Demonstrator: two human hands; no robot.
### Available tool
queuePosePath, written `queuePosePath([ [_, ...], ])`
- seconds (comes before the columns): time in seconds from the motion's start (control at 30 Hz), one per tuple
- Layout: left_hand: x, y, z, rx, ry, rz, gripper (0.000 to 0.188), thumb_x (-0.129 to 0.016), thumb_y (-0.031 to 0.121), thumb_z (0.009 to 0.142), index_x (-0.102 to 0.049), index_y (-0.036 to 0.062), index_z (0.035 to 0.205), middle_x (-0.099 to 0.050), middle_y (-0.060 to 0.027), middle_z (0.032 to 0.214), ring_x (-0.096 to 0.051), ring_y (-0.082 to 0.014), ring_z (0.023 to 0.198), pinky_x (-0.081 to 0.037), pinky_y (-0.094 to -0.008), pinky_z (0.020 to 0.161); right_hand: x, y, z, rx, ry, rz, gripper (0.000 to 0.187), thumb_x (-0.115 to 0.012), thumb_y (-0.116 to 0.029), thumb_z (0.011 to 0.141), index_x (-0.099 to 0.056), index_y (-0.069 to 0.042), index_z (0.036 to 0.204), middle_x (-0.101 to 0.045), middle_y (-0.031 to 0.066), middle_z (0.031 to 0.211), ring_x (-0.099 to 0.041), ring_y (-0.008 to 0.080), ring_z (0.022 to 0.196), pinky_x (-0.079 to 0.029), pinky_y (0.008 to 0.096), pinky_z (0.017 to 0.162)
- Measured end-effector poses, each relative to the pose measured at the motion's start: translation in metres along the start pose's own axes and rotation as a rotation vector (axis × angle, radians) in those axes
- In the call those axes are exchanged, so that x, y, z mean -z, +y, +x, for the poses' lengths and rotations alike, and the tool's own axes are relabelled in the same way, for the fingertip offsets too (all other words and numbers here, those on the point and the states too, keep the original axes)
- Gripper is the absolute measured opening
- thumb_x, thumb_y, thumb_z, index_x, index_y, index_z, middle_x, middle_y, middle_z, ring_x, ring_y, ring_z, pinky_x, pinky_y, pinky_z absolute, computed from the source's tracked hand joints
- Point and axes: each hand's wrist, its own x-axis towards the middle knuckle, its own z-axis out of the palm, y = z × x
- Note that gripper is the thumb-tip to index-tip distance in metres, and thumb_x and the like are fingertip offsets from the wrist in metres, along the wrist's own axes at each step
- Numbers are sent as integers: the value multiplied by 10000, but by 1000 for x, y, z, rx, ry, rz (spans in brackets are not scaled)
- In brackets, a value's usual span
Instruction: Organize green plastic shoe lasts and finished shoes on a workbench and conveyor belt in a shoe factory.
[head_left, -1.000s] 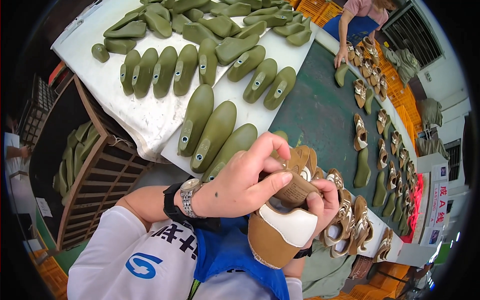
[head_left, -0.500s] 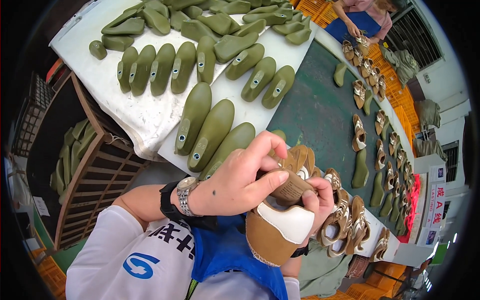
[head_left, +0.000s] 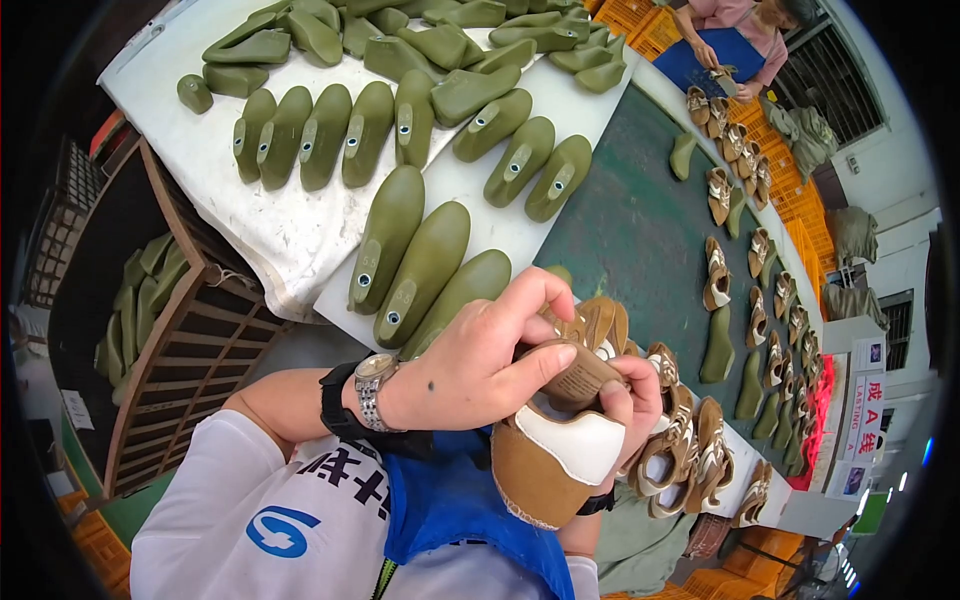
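Observation:
A brown and white shoe upper (head_left: 545, 472) hangs heel-down between my hands, in front of my chest. My left hand (head_left: 485, 350) pinches the upper's brown tongue (head_left: 578, 380) with the thumb lying across it; its other fingertips are partly hidden behind the tongue. From the other side, my right hand (head_left: 637, 392) grips the same tongue's edge between thumb and fingers. The rest of the right hand is hidden behind the upper. Just beyond my left hand stand several green shoe lasts (head_left: 425, 270) on the white table.
More green lasts (head_left: 330, 135) cover the white table (head_left: 255, 235). A slatted wooden bin (head_left: 190, 370) holding lasts stands at the left. On the right, a green conveyor (head_left: 630, 210) carries lasts and shoe uppers (head_left: 712, 450). A co-worker (head_left: 735, 45) handles a shoe at the far end.
My hands keep nearly the same grip on the tongue, with only a slight shift. At the far end, the co-worker's hands and the shoe in them have changed position.

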Motion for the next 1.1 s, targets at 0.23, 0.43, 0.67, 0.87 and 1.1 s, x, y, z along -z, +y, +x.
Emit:
queuePosePath([
  [0.23, 32, -14, 6, -68, 9, 331, 373, -593, 74, 829, -397, 16, 1142, -656, -105, 839, -643, -215, 825, -500, -341, 673, -17, -7, 38, 253, -265, -445, 242, -577, 32, 756, -561, 23, 998, -650, 128, 979, -631, 191, 894, -491, 289, 808],
  [0.43, 92, -35, -19, 29, 327, 481, 335, -545, 39, 796, -459, 37, 1120, -634, -187, 802, -650, -313, 742, -510, -362, 646, -44, 9, 126, 70, -663, -540, 432, -653, -184, 804, -521, -49, 1193, -616, 143, 1033, -613, 244, 876, -483, 353, 784],
  [0.67, 147, -62, -55, 101, 550, 276, 360, -486, -92, 813, -408, -6, 1153, -599, -132, 1018, -601, -161, 926, -481, -258, 788, -63, 129, 250, -171, -559, -1483, 592, -526, -426, 848, -351, -169, 1352, -591, 198, 1137, -573, 357, 1040, -459, 434, 871],
  [0.87, 147, -57, -67, 233, 635, 265, 337, -483, -84, 835, -392, -15, 1152, -593, -91, 957, -578, -114, 884, -449, -209, 759, -42, 161, 278, -133, -327, -1231, 299, -511, -259, 836, -541, -133, 1106, -631, 205, 1002, -592, 362, 986, -470, 435, 833],
  [1.1, 147, -52, -40, 199, 629, 202, 350, -470, -95, 820, -397, -10, 1151, -592, -88, 957, -581, -119, 885, -451, -217, 770, 99, 103, 307, -467, 21, -353, 105, -508, -255, 871, -562, -176, 912, -439, -43, 613, -377, 46, 475, -229, 212, 364],
])
